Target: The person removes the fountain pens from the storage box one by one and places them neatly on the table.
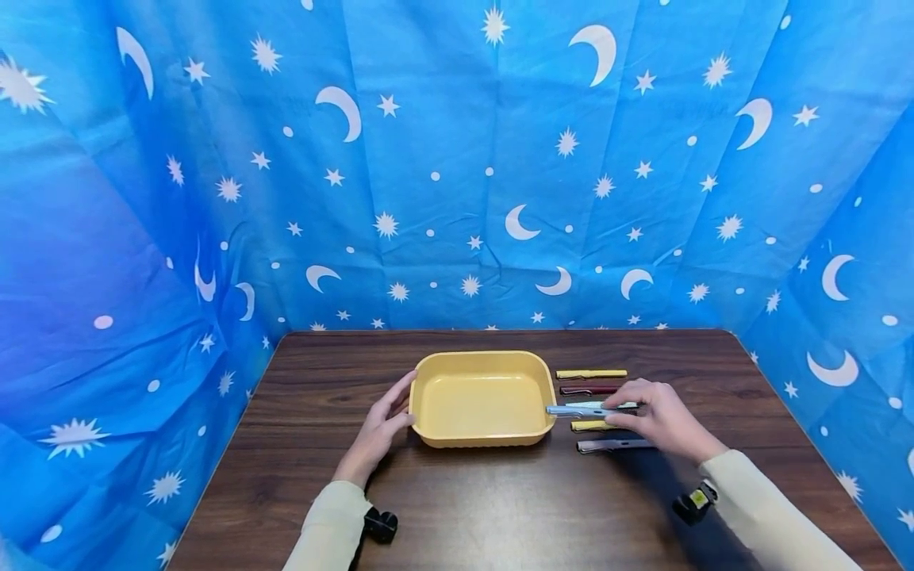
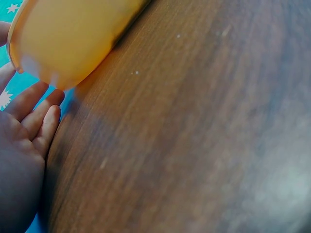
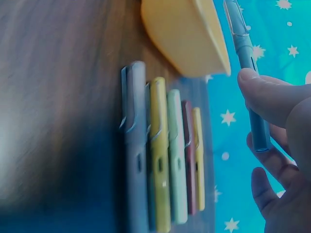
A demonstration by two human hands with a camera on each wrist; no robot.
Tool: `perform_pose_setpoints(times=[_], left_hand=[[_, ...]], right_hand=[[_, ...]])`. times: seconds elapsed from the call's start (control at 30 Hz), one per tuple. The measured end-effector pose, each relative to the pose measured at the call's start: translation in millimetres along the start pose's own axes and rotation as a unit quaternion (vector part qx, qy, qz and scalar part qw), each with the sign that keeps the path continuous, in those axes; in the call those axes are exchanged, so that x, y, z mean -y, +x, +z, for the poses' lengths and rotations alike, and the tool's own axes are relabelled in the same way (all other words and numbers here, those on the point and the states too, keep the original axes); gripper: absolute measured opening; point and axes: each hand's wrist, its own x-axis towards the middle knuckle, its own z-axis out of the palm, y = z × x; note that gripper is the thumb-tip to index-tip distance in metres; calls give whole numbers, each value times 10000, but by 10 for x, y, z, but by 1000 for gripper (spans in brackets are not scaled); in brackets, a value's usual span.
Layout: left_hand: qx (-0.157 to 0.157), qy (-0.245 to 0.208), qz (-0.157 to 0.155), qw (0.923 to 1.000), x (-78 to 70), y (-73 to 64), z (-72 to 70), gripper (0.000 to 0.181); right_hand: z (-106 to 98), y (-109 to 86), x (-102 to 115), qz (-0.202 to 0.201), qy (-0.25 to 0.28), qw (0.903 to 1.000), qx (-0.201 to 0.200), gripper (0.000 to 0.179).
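Observation:
A shallow yellow tray (image 1: 482, 438) sits on the brown table. My left hand (image 1: 378, 432) is at its left side, thumb and forefinger spread along the rim; in the left wrist view, the other fingers (image 2: 41, 114) extend loosely beneath the tray's wall. Between thumb and fingers, my right hand (image 1: 660, 416) pinches a light blue capped pen (image 3: 248, 63), raised over the pens on the table. Its clip end points left and overlaps the tray's right rim in the head view. Below it lies a mint green pen (image 3: 176, 155), partly hidden from the head camera.
Right of the tray, several capped pens lie side by side: a far yellow one (image 1: 591, 373), a dark red one (image 1: 587, 390), a nearer yellow one (image 1: 589, 426) and a grey one (image 1: 610, 446). A blue curtain (image 1: 443, 159) with moons and stars surrounds the table (image 1: 471, 507).

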Motion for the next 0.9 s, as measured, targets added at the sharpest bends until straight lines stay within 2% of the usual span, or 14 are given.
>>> perform_pose_setpoints(times=[0.17, 0.4, 0.67, 0.9], left_hand=[[-36, -48, -74, 10000, 16, -12, 13, 77], [-57, 16, -110, 9999, 18, 3, 16, 77], [-31, 3, -72, 10000, 7, 16, 2, 77], [-34, -21, -56, 10000, 14, 1, -2, 76]], right_hand=[[17, -207, -98, -193, -121, 9996, -161, 17], [107, -419, -254, -848, -209, 9949, -507, 24], [155, -606, -401, -871, -383, 9946, -410, 26], [180, -684, -460, -1033, -465, 9926, -436, 28]])
